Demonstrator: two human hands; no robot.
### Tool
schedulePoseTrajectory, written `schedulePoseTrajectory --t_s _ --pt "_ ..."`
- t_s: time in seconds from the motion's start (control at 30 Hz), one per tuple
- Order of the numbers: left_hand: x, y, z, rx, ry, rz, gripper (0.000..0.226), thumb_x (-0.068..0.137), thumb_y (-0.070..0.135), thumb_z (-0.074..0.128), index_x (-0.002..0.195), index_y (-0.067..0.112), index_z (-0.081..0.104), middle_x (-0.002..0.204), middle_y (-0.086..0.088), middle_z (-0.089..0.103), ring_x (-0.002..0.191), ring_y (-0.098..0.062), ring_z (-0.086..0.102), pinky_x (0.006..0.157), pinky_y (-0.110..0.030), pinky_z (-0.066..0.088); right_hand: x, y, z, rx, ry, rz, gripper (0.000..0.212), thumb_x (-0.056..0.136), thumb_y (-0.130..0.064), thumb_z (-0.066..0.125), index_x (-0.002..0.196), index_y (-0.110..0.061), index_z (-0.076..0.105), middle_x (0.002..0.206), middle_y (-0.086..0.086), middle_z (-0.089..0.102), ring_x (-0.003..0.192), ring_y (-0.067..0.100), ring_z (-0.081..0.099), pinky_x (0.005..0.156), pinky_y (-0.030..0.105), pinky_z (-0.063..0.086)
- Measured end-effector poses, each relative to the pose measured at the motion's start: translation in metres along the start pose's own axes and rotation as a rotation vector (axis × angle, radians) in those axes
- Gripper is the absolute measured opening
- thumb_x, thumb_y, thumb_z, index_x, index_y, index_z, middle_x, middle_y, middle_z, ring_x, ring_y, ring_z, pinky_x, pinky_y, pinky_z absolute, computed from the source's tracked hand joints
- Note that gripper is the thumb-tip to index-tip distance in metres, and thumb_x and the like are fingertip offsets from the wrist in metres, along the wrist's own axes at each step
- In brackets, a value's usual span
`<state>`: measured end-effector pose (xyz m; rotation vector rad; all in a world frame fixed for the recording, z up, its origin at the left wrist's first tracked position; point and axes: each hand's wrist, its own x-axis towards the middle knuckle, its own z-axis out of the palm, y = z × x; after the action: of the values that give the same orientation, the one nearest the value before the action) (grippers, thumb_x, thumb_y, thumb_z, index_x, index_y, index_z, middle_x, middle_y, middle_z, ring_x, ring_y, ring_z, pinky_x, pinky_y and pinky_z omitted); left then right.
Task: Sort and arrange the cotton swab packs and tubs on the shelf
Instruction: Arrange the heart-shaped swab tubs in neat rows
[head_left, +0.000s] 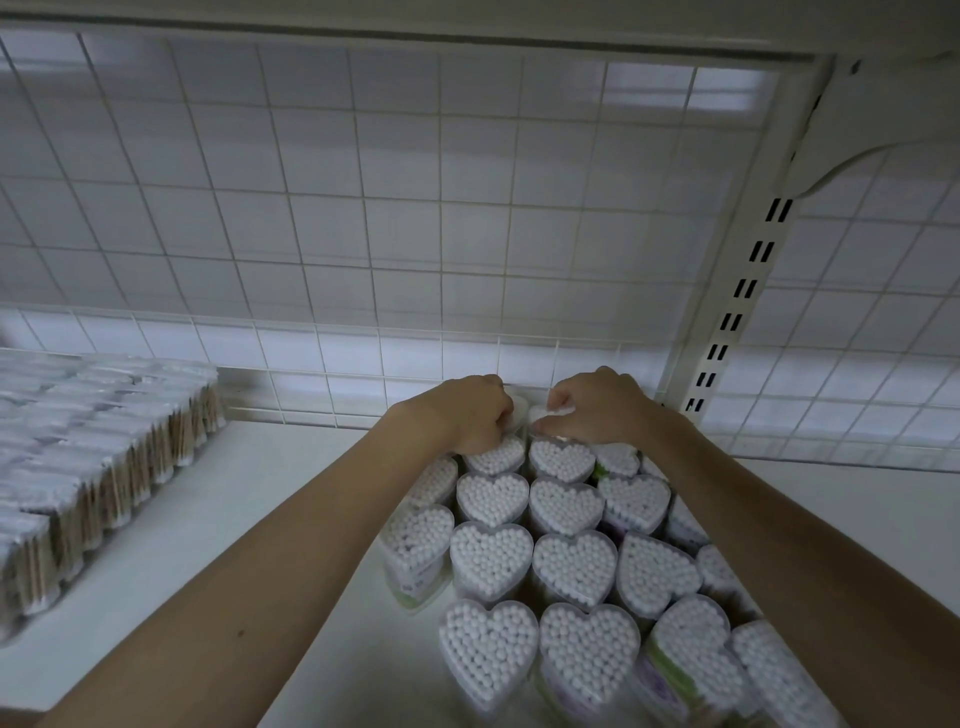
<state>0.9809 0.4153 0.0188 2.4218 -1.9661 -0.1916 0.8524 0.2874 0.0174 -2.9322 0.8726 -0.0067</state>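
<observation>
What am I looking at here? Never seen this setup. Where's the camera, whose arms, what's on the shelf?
There is no machine: a person wears one wide-angle camera on the head, looking forward and down, so the arms are their own. On the white shelf stand heart-shaped tubs of cotton swabs in rows. The left hand and right hand each curl round a tub in the back row, against the wire grid back panel. At far left lie wrapped packs of wooden-stick swabs.
</observation>
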Motion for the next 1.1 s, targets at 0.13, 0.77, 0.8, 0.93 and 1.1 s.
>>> schedulePoseTrajectory --t_s 0.13,0.77,0.8,0.93,1.1 --pt "-0.002 0.0 -0.001 -0.055 -0.009 0.002 0.037 0.094 0.016 0.039 0.129 0.015 0.051 0.127 -0.006 0.046 0.115 -0.024 0.047 0.095 -0.035 0.041 0.001 -0.001 0.001 -0.049 0.012 0.013 0.047 0.081 -0.066 0.05 0.109 -0.029 0.061 0.115 -0.005 0.061 0.116 0.023 0.044 0.097 0.038 0.032" --pt "-0.011 -0.009 0.006 -0.067 0.018 0.021 0.029 0.092 0.018 0.041 0.106 0.004 0.062 0.112 -0.008 0.058 0.104 -0.027 0.055 0.09 -0.043 0.046 -0.042 -0.006 -0.017 0.009 0.098 0.08 0.036 0.092 -0.043 0.048 0.12 -0.023 0.058 0.119 -0.004 0.059 0.117 0.022 0.042 0.097 0.037 0.032" --pt "-0.013 -0.009 0.006 -0.072 0.02 0.021 0.029 0.092 0.018 0.042 0.106 0.004 0.063 0.111 -0.008 0.058 0.103 -0.026 0.055 0.09 -0.043 0.046 -0.043 -0.008 -0.016 0.011 0.087 0.069 0.032 0.093 -0.039 0.046 0.117 -0.023 0.06 0.117 -0.003 0.06 0.115 0.022 0.043 0.095 0.037 0.032" --pt "-0.016 -0.011 0.004 -0.089 0.01 0.033 0.029 0.091 0.019 0.042 0.104 0.006 0.063 0.108 -0.007 0.06 0.1 -0.025 0.055 0.088 -0.042 0.047 -0.045 -0.016 -0.005 0.009 0.069 0.015 0.031 0.094 -0.021 0.037 0.076 -0.013 0.062 0.079 0.005 0.063 0.081 0.019 0.045 0.077 0.032 0.032" --pt "-0.014 -0.009 0.003 -0.082 0.003 0.053 0.019 0.089 0.014 0.042 0.074 0.008 0.051 0.087 -0.007 0.054 0.085 -0.025 0.053 0.076 -0.036 0.044 -0.045 -0.025 0.006 -0.031 0.081 0.061 0.037 0.096 -0.023 0.032 0.096 -0.005 0.064 0.102 0.011 0.062 0.095 0.026 0.045 0.076 0.034 0.03"
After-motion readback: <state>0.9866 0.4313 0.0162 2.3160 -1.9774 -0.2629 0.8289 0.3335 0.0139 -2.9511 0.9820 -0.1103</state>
